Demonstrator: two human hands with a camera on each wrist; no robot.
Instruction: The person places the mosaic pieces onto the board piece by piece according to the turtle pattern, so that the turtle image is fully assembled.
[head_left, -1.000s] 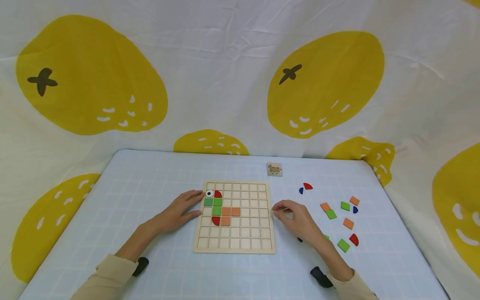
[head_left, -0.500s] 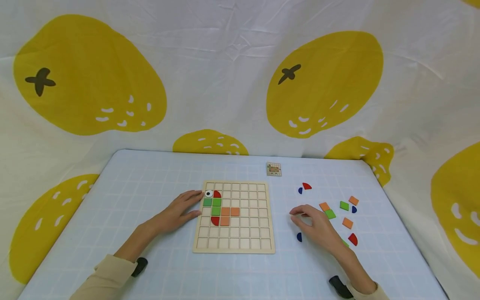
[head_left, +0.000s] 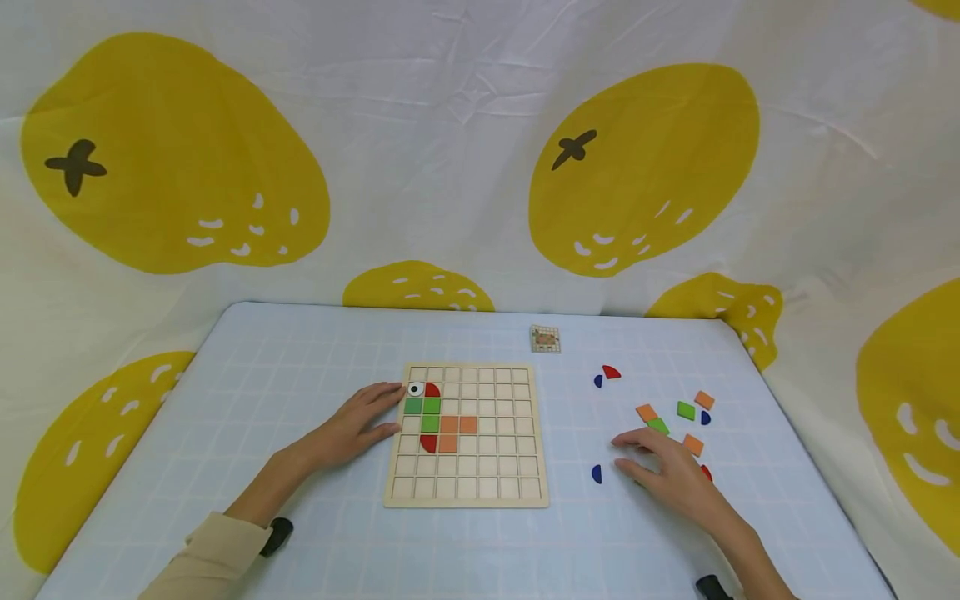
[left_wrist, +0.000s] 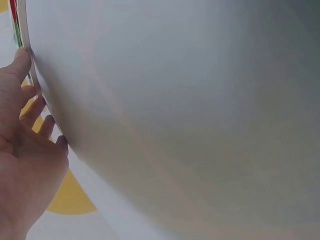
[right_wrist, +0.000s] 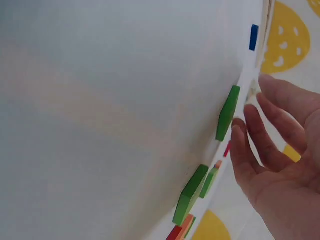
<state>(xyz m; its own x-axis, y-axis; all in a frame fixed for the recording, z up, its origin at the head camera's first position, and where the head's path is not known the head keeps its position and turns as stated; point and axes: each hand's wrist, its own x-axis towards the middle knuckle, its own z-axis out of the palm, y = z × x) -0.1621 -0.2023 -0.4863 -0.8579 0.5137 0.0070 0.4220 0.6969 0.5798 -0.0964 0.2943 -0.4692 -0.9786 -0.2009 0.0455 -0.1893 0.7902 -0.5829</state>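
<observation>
A wooden grid board point(head_left: 495, 479) lies on the table. On its left part sit an eye tile point(head_left: 416, 389), a red quarter-circle tile point(head_left: 432, 389) with another below, green squares point(head_left: 431, 423) and orange squares point(head_left: 448, 444). My left hand point(head_left: 352, 427) rests at the board's left edge, fingers extended, thumb right at the rim in the left wrist view. To the right of the board, my right hand point(head_left: 671, 475) is over the loose tiles, thumb and fingers apart with nothing between them. Green tiles point(right_wrist: 228, 112) stand out beside its fingertips in the right wrist view.
Loose orange point(head_left: 693, 445), green point(head_left: 686, 410) and blue half-circle tiles point(head_left: 597, 474) are scattered at the right. A red quarter-circle point(head_left: 611, 372) lies farther back. A small pattern card point(head_left: 545, 339) is behind the board. A lemon-print cloth point(head_left: 420, 167) hangs beyond the table.
My right hand has moved away from the board's right edge, rightward and toward me, over the loose tiles; its fingers have spread apart. The left hand stays at the board's edge.
</observation>
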